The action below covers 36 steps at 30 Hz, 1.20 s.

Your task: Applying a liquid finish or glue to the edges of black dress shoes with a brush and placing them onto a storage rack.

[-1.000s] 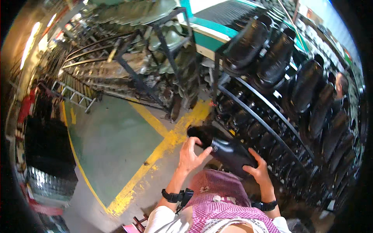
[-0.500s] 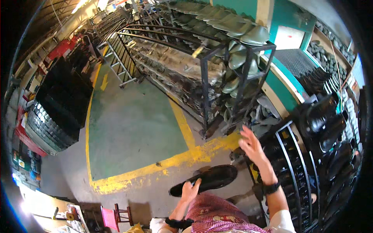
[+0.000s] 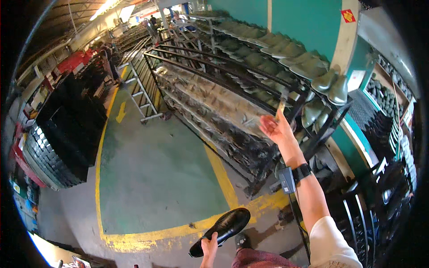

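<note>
Here, a glossy black shoe (image 3: 222, 230) is held by the left hand (image 3: 208, 246) low at the lower edge of the view — the fingers are closed around its heel end, so that the toe points up and to the right, over the yellow floor line (image 3: 174, 232). The shoe is carried clear of the floor, and it touches nothing else.

The right hand (image 3: 273, 127) is raised high and stretched out toward the metal rack (image 3: 232, 116), with the palm turned up and the fingers spread wide; nothing is gripped in it, as far as can be seen. It is placed just before the upper rails, near a row of grey-green shoe lasts (image 3: 286, 58) which are stored toe-down on the slanted bars, probably so that they stay in order and can be taken off easily. A black wrist band with a small device (image 3: 292, 176) is worn on this arm.

To the left, stacks of black crates (image 3: 67, 129) are kept beside the green floor (image 3: 156, 165), well apart from both hands. At the right edge a second dark rack (image 3: 384, 192) with black shoes is seen — its details are too dim to be told.
</note>
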Each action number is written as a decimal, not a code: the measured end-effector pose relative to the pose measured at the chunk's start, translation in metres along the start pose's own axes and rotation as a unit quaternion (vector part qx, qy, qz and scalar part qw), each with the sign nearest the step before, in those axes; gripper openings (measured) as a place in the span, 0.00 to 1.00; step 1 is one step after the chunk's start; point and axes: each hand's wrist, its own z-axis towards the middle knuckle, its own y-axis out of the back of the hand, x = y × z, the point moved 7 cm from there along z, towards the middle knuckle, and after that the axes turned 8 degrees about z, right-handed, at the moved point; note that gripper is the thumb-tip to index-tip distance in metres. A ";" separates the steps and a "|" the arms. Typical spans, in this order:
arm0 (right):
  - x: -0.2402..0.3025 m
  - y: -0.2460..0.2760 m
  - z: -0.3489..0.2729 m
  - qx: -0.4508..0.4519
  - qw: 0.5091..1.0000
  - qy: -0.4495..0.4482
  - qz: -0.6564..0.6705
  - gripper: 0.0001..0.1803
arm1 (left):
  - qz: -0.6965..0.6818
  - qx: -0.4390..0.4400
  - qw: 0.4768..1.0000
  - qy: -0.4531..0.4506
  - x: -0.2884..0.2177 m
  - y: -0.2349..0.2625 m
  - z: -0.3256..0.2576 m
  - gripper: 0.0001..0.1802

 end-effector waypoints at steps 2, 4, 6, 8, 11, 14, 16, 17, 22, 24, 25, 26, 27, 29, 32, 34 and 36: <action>0.014 -0.004 0.007 0.022 0.996 0.085 -0.006 0.19 | 0.002 -0.044 0.995 -0.087 -0.007 0.000 0.016 0.26; 0.015 -0.013 -0.017 0.069 0.987 0.134 -0.058 0.18 | 0.021 -0.031 0.997 -0.063 -0.011 0.006 0.019 0.26; 0.010 -0.025 -0.080 0.149 0.964 0.174 -0.134 0.18 | 0.029 -0.017 0.997 -0.072 -0.024 0.013 0.008 0.27; -0.016 0.002 -0.101 0.147 0.957 0.157 -0.194 0.21 | 0.016 0.000 1.000 -0.027 -0.030 0.004 0.012 0.27; -0.025 0.041 -0.174 0.103 0.976 0.067 -0.181 0.22 | 0.021 0.033 0.997 -0.063 -0.056 0.002 -0.007 0.27; -0.030 0.094 -0.215 0.107 0.978 -0.012 -0.179 0.17 | 0.003 0.000 0.984 -0.176 -0.085 -0.013 -0.019 0.27; -0.028 0.127 -0.237 0.036 0.982 -0.033 -0.183 0.12 | 0.011 0.079 0.981 -0.176 -0.106 -0.026 -0.030 0.21; -0.025 0.150 -0.248 0.011 0.981 -0.036 -0.188 0.10 | 0.023 0.111 0.981 -0.155 -0.121 -0.029 -0.039 0.22; 0.017 0.183 -0.325 -0.116 0.891 0.123 -0.421 0.13 | 0.075 0.114 0.954 -0.267 -0.153 -0.056 -0.075 0.21; 0.027 0.210 -0.364 -0.163 0.882 0.141 -0.419 0.13 | 0.057 0.152 0.940 -0.301 -0.166 -0.073 -0.104 0.22; 0.031 0.225 -0.386 -0.179 0.882 0.154 -0.409 0.13 | 0.078 0.149 0.935 -0.312 -0.169 -0.078 -0.119 0.22; 0.033 0.238 -0.408 -0.193 0.880 0.170 -0.399 0.13 | 0.097 0.145 0.929 -0.326 -0.168 -0.084 -0.134 0.23; 0.032 0.249 -0.429 -0.206 0.880 0.175 -0.391 0.13 | 0.106 0.156 0.924 -0.332 -0.162 -0.091 -0.149 0.23; 0.033 0.271 -0.471 -0.250 0.870 0.205 -0.372 0.13 | 0.066 0.132 0.900 -0.411 -0.160 -0.100 -0.183 0.25; 0.031 0.288 -0.528 -0.273 0.839 0.241 -0.405 0.11 | 0.054 0.188 0.884 -0.425 -0.143 -0.118 -0.231 0.26; 0.029 0.294 -0.558 -0.278 0.793 0.249 -0.481 0.11 | 0.067 0.217 0.871 -0.435 -0.133 -0.125 -0.265 0.26; 0.042 0.284 -0.582 -0.288 0.702 0.304 -0.576 0.12 | 0.084 0.232 0.862 -0.443 -0.125 -0.124 -0.292 0.27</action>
